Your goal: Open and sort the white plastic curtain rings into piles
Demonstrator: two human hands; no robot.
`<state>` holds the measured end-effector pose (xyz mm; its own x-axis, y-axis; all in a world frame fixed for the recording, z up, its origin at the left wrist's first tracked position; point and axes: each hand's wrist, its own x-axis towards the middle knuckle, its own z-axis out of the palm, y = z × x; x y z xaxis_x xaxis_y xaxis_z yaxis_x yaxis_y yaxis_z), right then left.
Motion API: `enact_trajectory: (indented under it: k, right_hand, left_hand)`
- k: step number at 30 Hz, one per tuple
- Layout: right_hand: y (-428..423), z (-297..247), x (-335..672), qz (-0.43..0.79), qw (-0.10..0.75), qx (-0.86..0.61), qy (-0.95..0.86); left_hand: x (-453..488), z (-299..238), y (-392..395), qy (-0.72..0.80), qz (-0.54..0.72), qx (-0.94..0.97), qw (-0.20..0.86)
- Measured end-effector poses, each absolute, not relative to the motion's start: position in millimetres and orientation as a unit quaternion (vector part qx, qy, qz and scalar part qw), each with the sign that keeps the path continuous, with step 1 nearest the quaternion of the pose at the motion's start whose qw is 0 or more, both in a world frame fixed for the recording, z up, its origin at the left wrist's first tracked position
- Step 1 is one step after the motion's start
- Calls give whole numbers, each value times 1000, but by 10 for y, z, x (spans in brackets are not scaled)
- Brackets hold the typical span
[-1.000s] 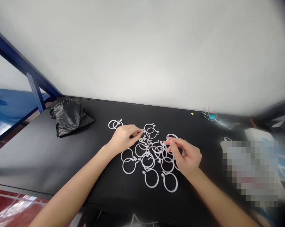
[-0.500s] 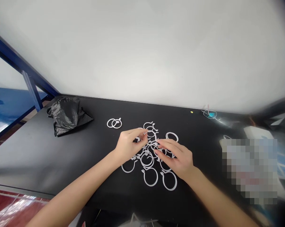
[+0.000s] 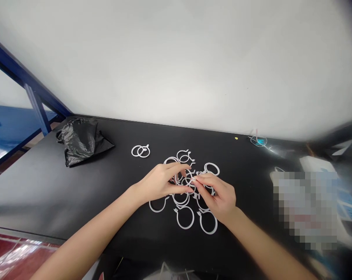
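Note:
Several white plastic rings [image 3: 185,228], with small clasp ends, lie in a loose pile on the black table [image 3: 120,225]. My right hand [image 3: 218,194] pinches one white ring [image 3: 191,175] near its clasp, above the pile. Thumb and fingers of my left hand [image 3: 164,179] are spread apart around the far side of that ring; whether they touch it I cannot tell. Both hands partly cover the rings beneath. Two overlapping rings [image 3: 143,156] lie apart from the pile, to the upper left.
A crumpled black plastic bag [image 3: 81,142] lies at the back left. Toward the back right is a thin wire loop [image 3: 258,146] with something turquoise, near a small yellow bit [image 3: 236,138]. A pale, partly blurred-out package [image 3: 307,210] sits on the right. Behind the table stands a white wall [image 3: 176,70].
My left hand's pinch has opened, its thumb and fingers now spread toward the right hand. The right hand's fingertips have closed on the ring. The view has shifted slightly.

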<state>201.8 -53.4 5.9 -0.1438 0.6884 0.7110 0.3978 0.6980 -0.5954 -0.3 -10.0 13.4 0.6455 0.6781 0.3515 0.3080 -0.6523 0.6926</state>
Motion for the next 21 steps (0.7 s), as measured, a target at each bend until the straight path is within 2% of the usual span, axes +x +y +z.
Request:
enact_trajectory:
  k: [11,17,21]
  right_hand:
    - [-514,95,2043,200,530,-361,-740]
    - [-499,-9,2135,291,530,-412,-681]
    - [-500,-55,2178,290,541,-414,-673]
  left_hand:
    - [10,154,-108,288,309,861,281]
    - [-60,148,-48,317,297,881,186]
    - [-92,135,-5,330,293,884,158]
